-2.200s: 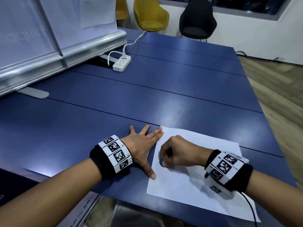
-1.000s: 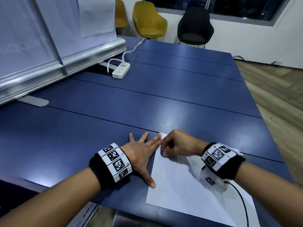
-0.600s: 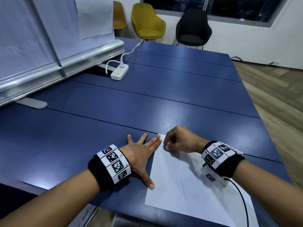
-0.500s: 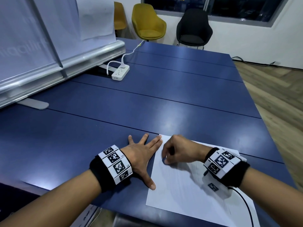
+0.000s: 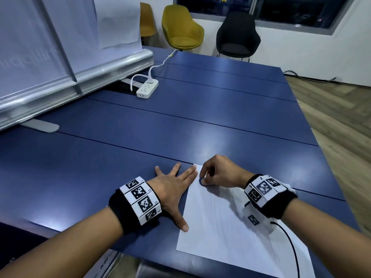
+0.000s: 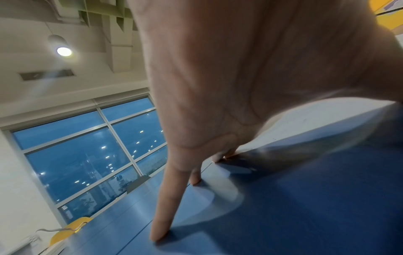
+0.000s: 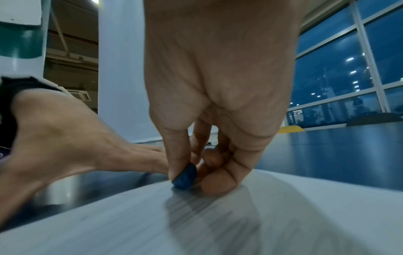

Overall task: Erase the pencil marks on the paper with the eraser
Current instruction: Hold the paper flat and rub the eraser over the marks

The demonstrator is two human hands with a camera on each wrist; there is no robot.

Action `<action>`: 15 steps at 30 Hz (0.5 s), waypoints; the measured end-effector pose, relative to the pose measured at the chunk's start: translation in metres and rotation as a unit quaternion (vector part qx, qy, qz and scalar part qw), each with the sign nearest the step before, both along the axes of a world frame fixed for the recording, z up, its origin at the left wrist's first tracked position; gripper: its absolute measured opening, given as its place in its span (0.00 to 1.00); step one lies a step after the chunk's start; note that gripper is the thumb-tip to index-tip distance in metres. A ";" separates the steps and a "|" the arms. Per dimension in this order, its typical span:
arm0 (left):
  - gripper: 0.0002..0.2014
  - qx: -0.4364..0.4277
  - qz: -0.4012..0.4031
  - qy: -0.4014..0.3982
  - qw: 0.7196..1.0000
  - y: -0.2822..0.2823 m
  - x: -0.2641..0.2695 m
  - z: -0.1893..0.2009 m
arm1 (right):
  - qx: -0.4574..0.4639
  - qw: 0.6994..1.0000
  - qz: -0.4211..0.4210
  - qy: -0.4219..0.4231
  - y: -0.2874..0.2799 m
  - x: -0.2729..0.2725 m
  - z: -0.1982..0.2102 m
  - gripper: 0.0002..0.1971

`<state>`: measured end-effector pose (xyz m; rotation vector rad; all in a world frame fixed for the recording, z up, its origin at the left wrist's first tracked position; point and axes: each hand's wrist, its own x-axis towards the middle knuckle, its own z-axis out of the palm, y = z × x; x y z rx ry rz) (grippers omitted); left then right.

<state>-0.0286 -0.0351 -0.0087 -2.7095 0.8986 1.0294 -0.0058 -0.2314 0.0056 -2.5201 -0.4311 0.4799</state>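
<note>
A white sheet of paper [image 5: 226, 227] lies near the front edge of the blue table [image 5: 180, 125]. My right hand [image 5: 217, 172] pinches a small blue eraser [image 5: 201, 181] and presses it on the paper near the far left corner. In the right wrist view the blue eraser [image 7: 185, 177] sits under my thumb against the paper [image 7: 218, 224], which shows faint grey lines. My left hand [image 5: 173, 186] lies flat with fingers spread, mostly on the table, with fingertips and thumb at the paper's left edge. The left wrist view shows its fingertips [image 6: 160, 233] on the table.
A white power strip [image 5: 147, 89] with a cable lies far back on the table. A banner stand base [image 5: 76, 75] runs along the left. Yellow chairs [image 5: 181, 31] and a black chair [image 5: 236, 37] stand beyond the table. Wood floor lies to the right.
My right hand with the eraser has rubbed back and forth over the paper's upper left area, now sitting near the far corner. The left hand has stayed flat in place.
</note>
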 end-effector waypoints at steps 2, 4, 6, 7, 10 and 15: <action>0.76 -0.005 0.001 -0.002 1.000 0.001 0.000 0.000 | 0.008 0.999 0.024 0.025 0.003 -0.010 -0.002 0.03; 0.76 -0.007 0.001 -0.005 1.000 0.001 -0.001 0.000 | 0.003 0.994 0.076 0.074 0.008 -0.025 -0.002 0.03; 0.76 -0.009 0.000 -0.008 1.000 0.001 0.000 0.000 | 0.001 0.994 0.079 0.079 0.005 -0.023 0.000 0.03; 0.76 -0.009 0.000 -0.009 1.000 0.001 0.000 0.000 | 0.005 0.997 0.056 0.060 0.002 -0.017 -0.001 0.02; 0.76 -0.013 0.003 -0.012 1.000 0.002 -0.001 -0.002 | 0.029 0.999 -0.014 0.022 -0.005 -0.008 -0.004 0.02; 0.76 -0.006 -0.002 -0.016 1.000 0.002 -0.001 0.000 | 0.019 0.993 0.083 0.077 0.005 -0.033 -0.001 0.03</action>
